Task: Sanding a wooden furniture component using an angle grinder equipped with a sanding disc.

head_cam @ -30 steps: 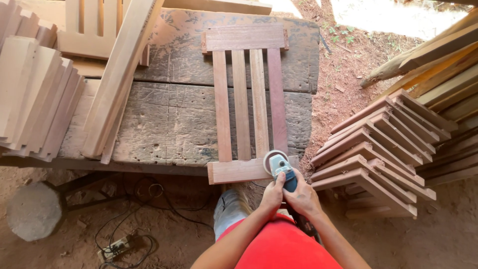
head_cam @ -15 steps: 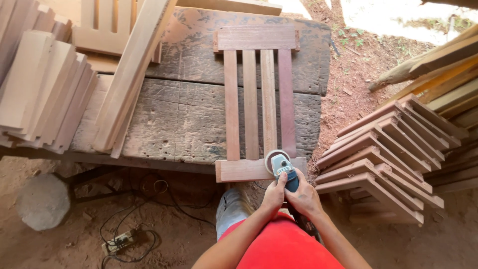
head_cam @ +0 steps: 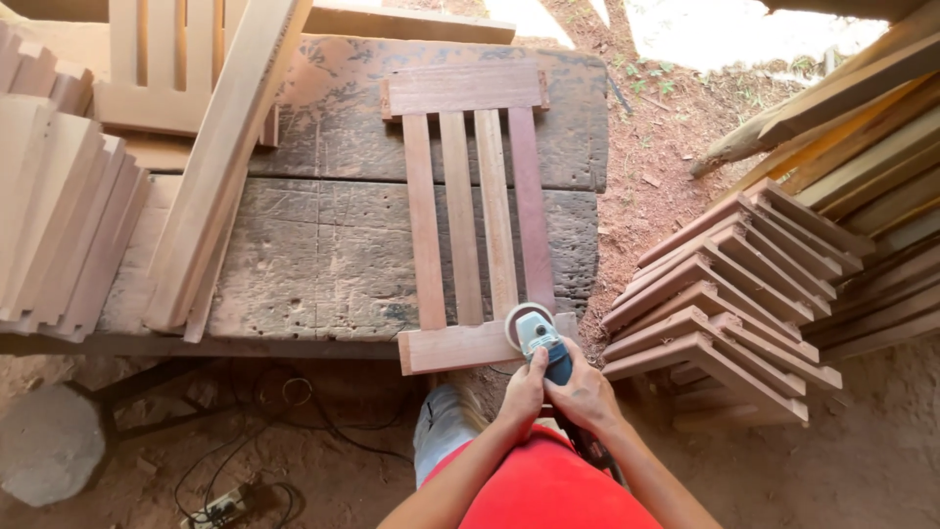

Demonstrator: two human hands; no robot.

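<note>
An angle grinder point(head_cam: 537, 335) is being gripped by both hands, left hand point(head_cam: 521, 392) and right hand point(head_cam: 586, 394) closed around its body, its long axis running away from the person. Its disc is being pressed on the slatted wooden frame point(head_cam: 468, 211), at the near rail's right end. Beyond, the frame is lying along the workbench point(head_cam: 323, 245); stacked frames point(head_cam: 729, 304) are crowding the right.

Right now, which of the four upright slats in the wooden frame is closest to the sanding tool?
The rightmost slat, the reddest of the four; the power sander held in both hands works at its near end, while the others lie further left.
</note>
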